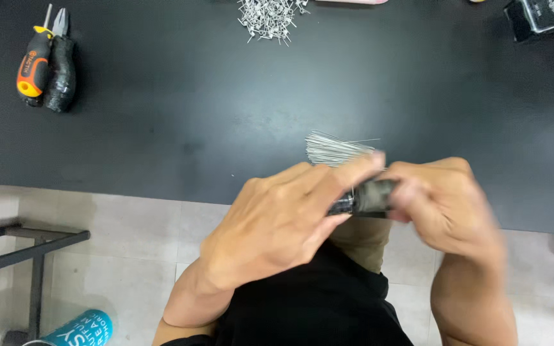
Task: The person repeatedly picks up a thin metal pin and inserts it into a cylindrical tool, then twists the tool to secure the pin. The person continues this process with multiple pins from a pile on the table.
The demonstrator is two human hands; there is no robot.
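My left hand [277, 221] and my right hand [440, 202] meet at the front edge of a black table [181, 109]. Between them sits a dark, black-wrapped tool [370, 197], blurred, gripped by the right hand's fingers and touched by the left hand's fingers. The left forefinger and thumb pinch close to a thin wire near the tool's top. Just behind the hands a bundle of straight thin metal wires [331, 148] lies on the table, fanned toward the left.
A heap of small bent wire pieces [269, 18] lies at the table's far edge. An orange-handled screwdriver [33, 64] and black-wrapped pliers [61, 67] rest at the far left. A dark box [543, 18] stands at the far right. A teal can [81, 328] and metal frame [30, 250] are on the tiled floor.
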